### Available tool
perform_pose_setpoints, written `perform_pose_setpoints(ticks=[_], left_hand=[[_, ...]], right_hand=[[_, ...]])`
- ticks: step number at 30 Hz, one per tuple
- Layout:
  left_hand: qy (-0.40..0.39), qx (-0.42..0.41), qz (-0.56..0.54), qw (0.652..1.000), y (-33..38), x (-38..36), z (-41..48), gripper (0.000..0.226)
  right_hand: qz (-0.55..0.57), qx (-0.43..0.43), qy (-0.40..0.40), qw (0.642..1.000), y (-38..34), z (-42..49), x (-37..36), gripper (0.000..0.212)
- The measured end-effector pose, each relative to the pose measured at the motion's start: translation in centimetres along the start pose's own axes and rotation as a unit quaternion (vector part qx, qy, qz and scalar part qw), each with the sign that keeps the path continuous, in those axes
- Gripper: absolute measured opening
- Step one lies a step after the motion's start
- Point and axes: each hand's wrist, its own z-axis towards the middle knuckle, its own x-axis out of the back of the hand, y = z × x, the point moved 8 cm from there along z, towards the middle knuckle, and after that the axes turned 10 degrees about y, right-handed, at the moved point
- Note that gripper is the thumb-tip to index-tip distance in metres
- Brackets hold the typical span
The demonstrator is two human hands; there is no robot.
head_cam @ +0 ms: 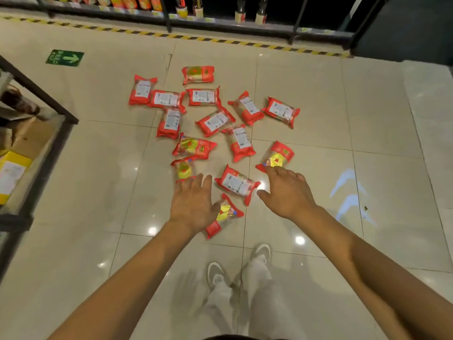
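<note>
Several red plastic food packets lie scattered on the beige tiled floor [306,99]; some show a white label, some a yellow front. My left hand [192,204] reaches forward with fingers spread and straight, over the lower end of one yellow-fronted packet [183,168] and beside another packet [226,214] that lies under its thumb side. My right hand [286,190] is also stretched out, fingers relaxed, its fingertips at the near corner of a yellow-fronted packet [278,157]. Between the two hands lies a white-label packet [236,184]. Neither hand holds anything.
A dark metal shelf rack [39,94] with cartons stands at the left. A long shelf [220,23] with bottles runs along the back behind a yellow-black floor stripe [171,35]. A green arrow sticker [65,57] marks the floor. My shoes [262,252] stand near the packets.
</note>
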Motion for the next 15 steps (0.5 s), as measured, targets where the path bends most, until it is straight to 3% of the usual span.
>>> perform_pose_setpoints(ticks=[8,15], left_hand=[[-0.07,0.046,0.0,0.997,0.1,-10.7,8.4,0.08],[-0.147,0.09,-0.015,0.985,-0.1,-31.2,17.0,0.091]], right_hand=[[0.073,-0.003,-0.026,0.997,3.2,12.2,-9.2,0.065],[0.129,-0.045,-0.073,0.988,8.1,22.9,-28.7,0.064]])
